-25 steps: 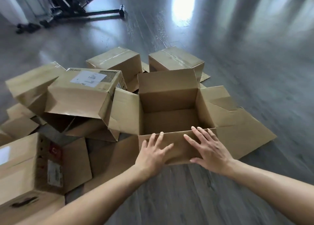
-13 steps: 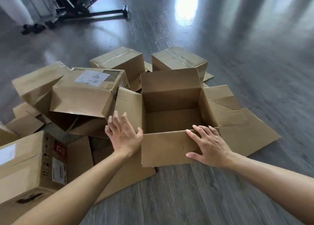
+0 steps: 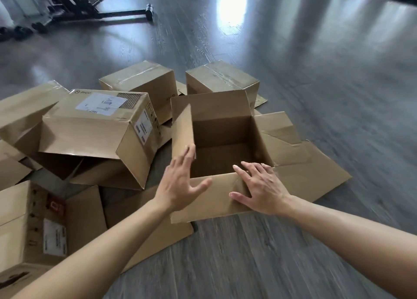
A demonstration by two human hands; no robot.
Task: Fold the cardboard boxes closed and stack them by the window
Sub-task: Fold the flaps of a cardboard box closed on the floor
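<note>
we keep the left hand (image 3: 180,183) spread flat against the left flap (image 3: 181,127) of the open box (image 3: 222,158) on the floor (image 3: 259,258), and the right hand (image 3: 261,190) flat on its near flap (image 3: 209,199). a hard push risks sliding the light box or creasing the flap.

head view | looks forward-down (steeply) | close over floor (image 3: 248,253)

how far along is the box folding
Early. Done: two taped boxes sit closed on the floor, unstacked. In hand: the open box, left hand lifting its left flap, right hand on the near flap. Left: the other flaps, the tipped box, all stacking.
</note>
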